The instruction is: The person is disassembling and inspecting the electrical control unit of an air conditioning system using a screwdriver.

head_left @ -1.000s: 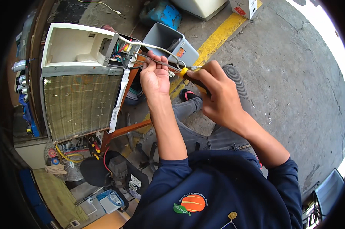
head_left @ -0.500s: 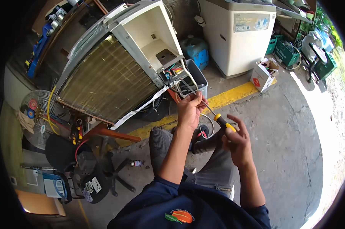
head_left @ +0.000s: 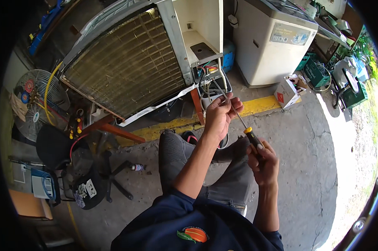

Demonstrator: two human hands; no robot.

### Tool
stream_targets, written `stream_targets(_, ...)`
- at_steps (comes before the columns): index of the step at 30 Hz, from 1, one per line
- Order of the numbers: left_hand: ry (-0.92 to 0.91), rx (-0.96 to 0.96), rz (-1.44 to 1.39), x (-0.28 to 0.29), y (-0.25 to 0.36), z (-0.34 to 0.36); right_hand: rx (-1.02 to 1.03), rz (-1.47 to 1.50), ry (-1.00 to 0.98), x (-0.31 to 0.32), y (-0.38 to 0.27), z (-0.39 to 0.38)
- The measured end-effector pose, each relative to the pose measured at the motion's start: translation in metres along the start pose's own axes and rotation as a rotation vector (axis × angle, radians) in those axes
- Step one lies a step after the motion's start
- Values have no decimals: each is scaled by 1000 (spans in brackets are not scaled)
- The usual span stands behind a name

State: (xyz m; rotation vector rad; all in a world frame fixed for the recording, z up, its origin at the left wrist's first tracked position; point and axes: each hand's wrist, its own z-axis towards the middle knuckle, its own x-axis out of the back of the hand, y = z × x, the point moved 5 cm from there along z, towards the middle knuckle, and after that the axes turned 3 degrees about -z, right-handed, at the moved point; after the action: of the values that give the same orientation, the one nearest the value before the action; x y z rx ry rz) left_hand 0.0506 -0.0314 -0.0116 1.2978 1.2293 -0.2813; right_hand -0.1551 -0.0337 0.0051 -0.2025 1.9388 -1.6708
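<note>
My right hand (head_left: 264,162) is closed around the black and yellow handle of a long screwdriver (head_left: 253,139). Farther up, the fingers of my left hand (head_left: 220,116) are closed about its thin metal shaft, guiding it. The shaft slants up and left to the wiring compartment (head_left: 210,74) of an opened air conditioner (head_left: 178,39). Colored wires and a white cable show there; the screwdriver's tip is too small to make out among them. The unit's large finned coil (head_left: 126,62) faces me, resting on a red-brown stand (head_left: 124,134).
A white washing machine (head_left: 266,50) stands at the back right, with a small open carton (head_left: 288,93) beside it. Green crates (head_left: 316,72) lie beyond. To the left are a fan (head_left: 40,98), gauges with a yellow hose (head_left: 50,92), and a black swivel chair (head_left: 57,146).
My right hand's fingers, stretched out before, have curled around the screwdriver handle. In the picture, both hands and the air conditioner sit a little farther right as the view has shifted.
</note>
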Motion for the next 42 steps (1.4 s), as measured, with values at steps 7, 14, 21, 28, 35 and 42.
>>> stream_targets(7,-65,35,216,24,-2,11,706,-862,52,-30,-32,-11)
stream_targets(14,-90,-10,-10,5,-3,5,92,-304,73,-7,-24,-10)
stream_targets(21,6,1,-536,19,19,60,472,-793,160,-12,-32,-4)
stream_targets(28,51,-33,-698,31,-6,82,936,-1310,211,-28,-20,-22)
stream_targets(35,132,-112,-529,46,-15,50,841,-1274,202,-16,8,-51)
stream_targets(42,422,-19,113,176,-20,-87,284,-1188,-190,15,86,-114)
